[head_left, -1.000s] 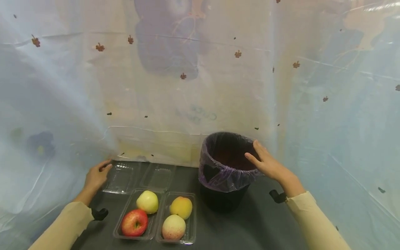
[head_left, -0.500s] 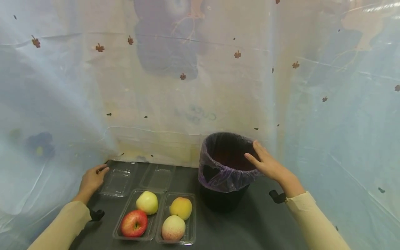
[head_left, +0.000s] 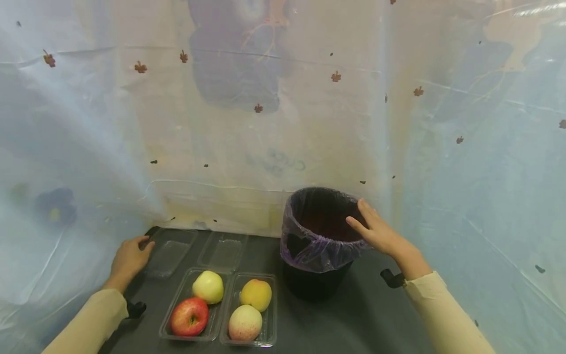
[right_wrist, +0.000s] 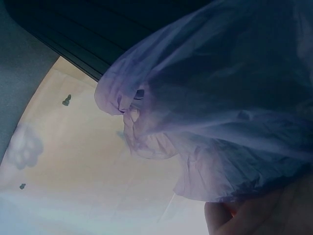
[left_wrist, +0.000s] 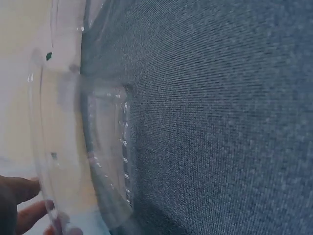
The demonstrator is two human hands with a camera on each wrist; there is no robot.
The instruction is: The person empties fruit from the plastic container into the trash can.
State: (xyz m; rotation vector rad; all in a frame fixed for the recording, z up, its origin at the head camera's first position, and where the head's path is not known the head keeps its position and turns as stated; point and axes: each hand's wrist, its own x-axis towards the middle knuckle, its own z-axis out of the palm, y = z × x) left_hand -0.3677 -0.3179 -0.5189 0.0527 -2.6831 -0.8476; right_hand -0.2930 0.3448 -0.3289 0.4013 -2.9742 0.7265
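Observation:
At the left of the head view, my left hand [head_left: 130,261] pinches the edge of a clear, shallow plastic lid [head_left: 170,254]. Its thin rim lies between the fingertips in the left wrist view, where the lid [left_wrist: 105,147] stands partly raised. My right hand [head_left: 389,238] is spread, resting at the right rim of a black bin [head_left: 316,285]. A purple plastic bag [head_left: 323,253] lines this bin and folds over its rim. In the right wrist view the bag [right_wrist: 220,127] hides most of the bin, and only part of the hand shows.
A clear tray [head_left: 165,329] holds a red apple [head_left: 190,317] and a yellow-green apple [head_left: 208,286]. Beside it, another tray [head_left: 270,339] holds a yellow peach [head_left: 256,295] and a pale peach [head_left: 245,323]. A second clear lid [head_left: 223,251] lies behind. Printed plastic sheeting [head_left: 274,137] hangs at the back.
My left hand has shifted slightly left and nearer, and the lid has moved and changed its tilt with it. The right hand, bin and fruit have stayed put.

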